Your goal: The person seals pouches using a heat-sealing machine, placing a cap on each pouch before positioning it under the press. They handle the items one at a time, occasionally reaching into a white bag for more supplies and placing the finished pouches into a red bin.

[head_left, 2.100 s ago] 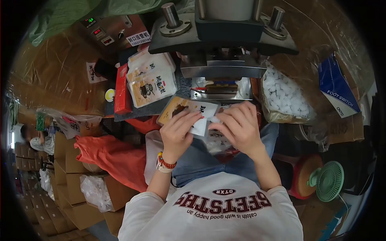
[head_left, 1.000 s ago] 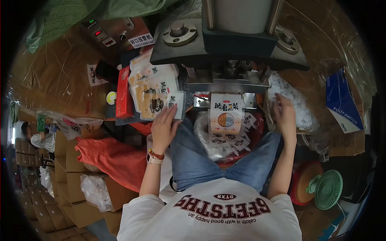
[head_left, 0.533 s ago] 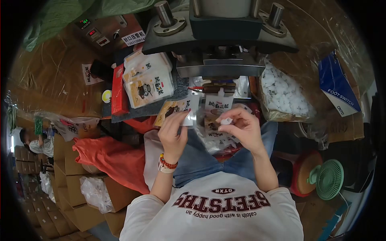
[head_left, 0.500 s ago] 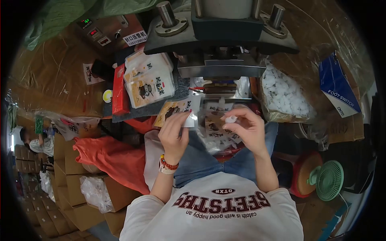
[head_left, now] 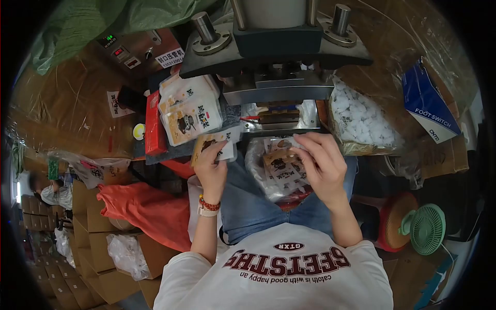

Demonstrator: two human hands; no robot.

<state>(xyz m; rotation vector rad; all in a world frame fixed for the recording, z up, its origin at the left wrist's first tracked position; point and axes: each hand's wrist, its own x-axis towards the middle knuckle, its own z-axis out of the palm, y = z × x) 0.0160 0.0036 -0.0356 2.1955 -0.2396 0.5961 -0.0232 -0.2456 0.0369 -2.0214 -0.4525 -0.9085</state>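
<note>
My left hand (head_left: 211, 168) is closed on a flat printed pouch (head_left: 227, 137), white and tan, held over my lap just below the stack of similar pouches (head_left: 194, 121). My right hand (head_left: 325, 165) has its thumb and fingers drawn together above a clear plastic bag (head_left: 256, 168) with printed pouches (head_left: 281, 165) in it. What lies between those fingertips is too small to make out. Beyond both hands stands a metal press (head_left: 279, 93) with a lower plate (head_left: 305, 116).
A box of small white plastic pieces (head_left: 361, 116) is right of the press. A red box (head_left: 154, 124) borders the pouch stack. Farther out are a control box (head_left: 139, 51), a blue and white carton (head_left: 426, 101), a green fan (head_left: 428, 229) and orange cloth (head_left: 150, 209).
My left hand has moved slightly left with the pouch. The small white piece seen at my right fingertips before no longer shows clearly; that hand has shifted slightly and its fingers have turned downward.
</note>
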